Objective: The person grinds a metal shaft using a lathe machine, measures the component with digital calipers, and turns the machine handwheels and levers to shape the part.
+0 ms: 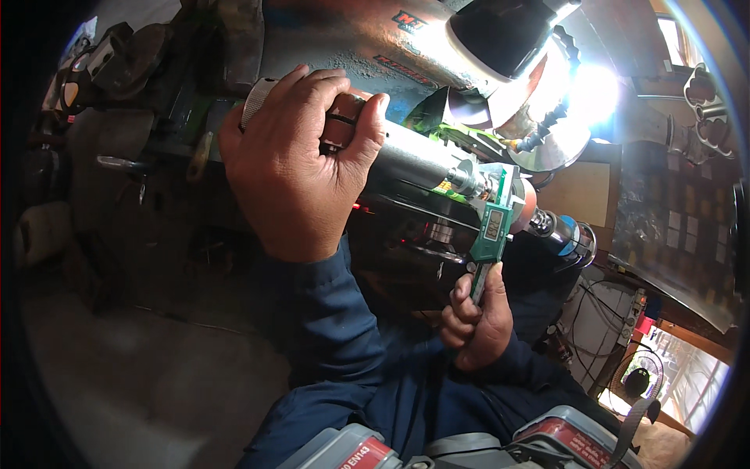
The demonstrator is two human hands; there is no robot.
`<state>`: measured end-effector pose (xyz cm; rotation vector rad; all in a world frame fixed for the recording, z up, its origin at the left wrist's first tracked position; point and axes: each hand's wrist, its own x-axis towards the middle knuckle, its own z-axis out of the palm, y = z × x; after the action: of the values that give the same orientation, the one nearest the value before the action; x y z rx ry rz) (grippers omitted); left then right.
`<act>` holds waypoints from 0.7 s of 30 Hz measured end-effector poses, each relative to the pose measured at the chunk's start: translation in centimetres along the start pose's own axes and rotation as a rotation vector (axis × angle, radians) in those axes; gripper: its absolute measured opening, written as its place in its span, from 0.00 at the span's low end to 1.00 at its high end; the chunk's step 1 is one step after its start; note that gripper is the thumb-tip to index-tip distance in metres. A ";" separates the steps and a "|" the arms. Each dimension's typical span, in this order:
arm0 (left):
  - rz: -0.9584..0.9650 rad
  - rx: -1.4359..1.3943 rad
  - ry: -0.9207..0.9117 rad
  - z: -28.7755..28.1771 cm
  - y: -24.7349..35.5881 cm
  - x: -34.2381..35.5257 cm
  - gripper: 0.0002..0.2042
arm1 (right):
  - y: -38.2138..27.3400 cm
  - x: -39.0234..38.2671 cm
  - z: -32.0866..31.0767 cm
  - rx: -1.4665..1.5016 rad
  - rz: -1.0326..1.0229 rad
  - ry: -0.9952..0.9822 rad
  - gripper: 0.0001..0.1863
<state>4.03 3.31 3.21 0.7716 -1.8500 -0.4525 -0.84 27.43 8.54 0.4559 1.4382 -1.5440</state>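
Observation:
My left hand [289, 180] is closed round the end of a grey metal cylinder [418, 159], with the knurled end [254, 103] showing past its fingers. A copper-coloured collar [341, 117] shows between thumb and fingers. From the cylinder's right end a shiny metal shaft [466, 178] runs toward an orange-brown round part [529, 202]. My right hand [478, 324] pinches the lower bar of a green digital caliper [492, 225], held nearly upright. The caliper's jaws are up by the shaft and round part; whether they touch is hard to tell.
A black-shaded work lamp [496, 35] glares over the bench at the back right. Right of the caliper is a caged, blue-banded fitting [576, 238]. Dark machine parts [129, 59] crowd the far left. A fan [639, 381] stands lower right. Grey filter cartridges [355, 447] intrude along the lower edge.

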 end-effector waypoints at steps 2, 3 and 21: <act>0.006 0.001 0.009 0.0 -0.2 -0.1 0.13 | 0.2 0.0 0.0 0.003 -0.012 -0.001 0.30; 0.017 0.002 0.017 0.1 -0.2 -0.1 0.13 | 0.2 0.0 0.0 -0.001 -0.011 -0.001 0.30; 0.004 -0.007 0.003 0.0 -0.3 -0.3 0.13 | 0.4 0.0 0.3 0.015 -0.029 0.023 0.30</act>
<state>4.16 3.26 2.78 0.7630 -1.8458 -0.4544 -0.43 27.20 8.43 0.4646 1.4576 -1.5778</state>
